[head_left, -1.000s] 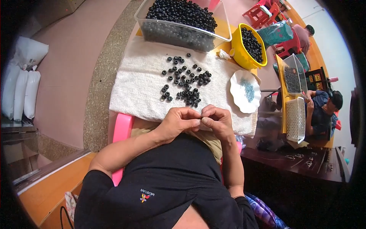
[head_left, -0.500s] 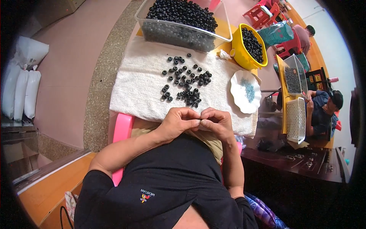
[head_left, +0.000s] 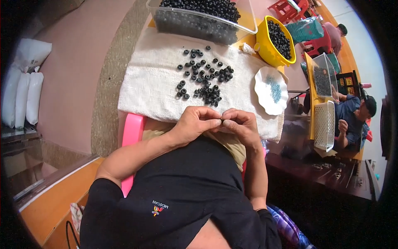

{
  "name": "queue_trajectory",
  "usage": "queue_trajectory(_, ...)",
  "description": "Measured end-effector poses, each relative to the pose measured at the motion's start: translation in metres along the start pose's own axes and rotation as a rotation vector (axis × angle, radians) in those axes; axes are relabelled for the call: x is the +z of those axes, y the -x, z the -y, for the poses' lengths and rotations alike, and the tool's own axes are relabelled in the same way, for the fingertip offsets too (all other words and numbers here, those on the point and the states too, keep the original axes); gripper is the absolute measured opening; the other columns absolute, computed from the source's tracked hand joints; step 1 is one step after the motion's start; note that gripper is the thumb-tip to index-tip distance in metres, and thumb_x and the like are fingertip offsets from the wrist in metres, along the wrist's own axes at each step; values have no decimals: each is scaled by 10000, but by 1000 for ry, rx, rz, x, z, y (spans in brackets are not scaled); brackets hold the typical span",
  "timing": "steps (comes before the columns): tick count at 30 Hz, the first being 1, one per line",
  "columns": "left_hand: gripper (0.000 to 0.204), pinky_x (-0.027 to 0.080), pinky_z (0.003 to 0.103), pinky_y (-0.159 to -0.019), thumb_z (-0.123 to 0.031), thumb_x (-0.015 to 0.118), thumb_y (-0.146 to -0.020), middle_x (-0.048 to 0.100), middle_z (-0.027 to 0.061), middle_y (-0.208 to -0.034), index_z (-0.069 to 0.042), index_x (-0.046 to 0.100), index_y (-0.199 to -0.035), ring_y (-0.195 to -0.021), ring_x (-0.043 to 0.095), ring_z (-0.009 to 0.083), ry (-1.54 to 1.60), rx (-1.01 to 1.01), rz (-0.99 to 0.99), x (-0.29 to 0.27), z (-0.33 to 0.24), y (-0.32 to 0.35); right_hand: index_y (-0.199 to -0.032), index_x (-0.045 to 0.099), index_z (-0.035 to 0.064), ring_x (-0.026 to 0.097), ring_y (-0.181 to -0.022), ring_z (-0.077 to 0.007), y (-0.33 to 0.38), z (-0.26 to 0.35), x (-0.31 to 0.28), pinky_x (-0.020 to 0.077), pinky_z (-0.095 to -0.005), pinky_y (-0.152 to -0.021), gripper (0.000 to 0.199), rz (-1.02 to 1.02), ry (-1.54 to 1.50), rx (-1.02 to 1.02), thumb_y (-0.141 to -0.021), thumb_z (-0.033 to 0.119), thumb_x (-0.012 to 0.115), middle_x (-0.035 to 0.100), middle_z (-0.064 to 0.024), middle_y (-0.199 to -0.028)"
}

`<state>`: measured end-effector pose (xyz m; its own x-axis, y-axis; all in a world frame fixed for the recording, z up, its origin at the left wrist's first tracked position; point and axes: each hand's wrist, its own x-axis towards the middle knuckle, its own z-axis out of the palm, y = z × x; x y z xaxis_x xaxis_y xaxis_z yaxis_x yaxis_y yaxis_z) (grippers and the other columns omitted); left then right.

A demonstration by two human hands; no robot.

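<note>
My left hand (head_left: 195,125) and my right hand (head_left: 242,128) meet at the fingertips near the front edge of a white towel (head_left: 143,81). Both are closed in a pinch on a small black piece (head_left: 222,122), mostly hidden by the thumbs and fingers. Beyond them, several loose black ring-shaped pieces (head_left: 202,75) lie scattered on the towel. Closer to my hands is a tight cluster of black pieces (head_left: 210,96). To the right, a white scalloped dish (head_left: 262,96) holds tiny bluish bits (head_left: 274,89).
A clear plastic bin (head_left: 195,34) full of black pieces stands at the back, beside a yellow basket (head_left: 265,49) of the same. Crumpled white tissue (head_left: 247,48) lies between. At right, a co-worker (head_left: 350,112) sits by a white perforated basket (head_left: 324,126). White sacks (head_left: 35,97) stand far left.
My view has shifted a little, so the towel and bins sit higher in the picture. Both hands keep their pinch, with the fingertips slightly farther apart. The co-worker's hand has moved.
</note>
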<state>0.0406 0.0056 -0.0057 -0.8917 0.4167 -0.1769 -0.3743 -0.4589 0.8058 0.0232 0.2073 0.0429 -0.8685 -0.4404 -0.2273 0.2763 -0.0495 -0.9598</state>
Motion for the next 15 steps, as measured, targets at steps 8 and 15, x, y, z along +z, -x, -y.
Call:
queue_trajectory(8,182,569,242,-763,-31,678,-911,706,65,-950,22,669,-1085,-825,673,108,16,-38,-11,-2,-1,-3,-980,681,-41,657,-906,-168,-2,-12,-13,550,-292,-827,122,-120,-141,38,-867,-3,707,661,-97,-1006)
queue_trajectory(15,174,572,245,-770,-36,678,-914,701,69,-965,21,663,-1077,-829,676,113,47,-19,6,-1,-2,-2,-969,682,-44,643,-914,-158,-6,-25,-22,547,-280,-825,95,-26,61,-54,-876,-26,693,652,-94,-996)
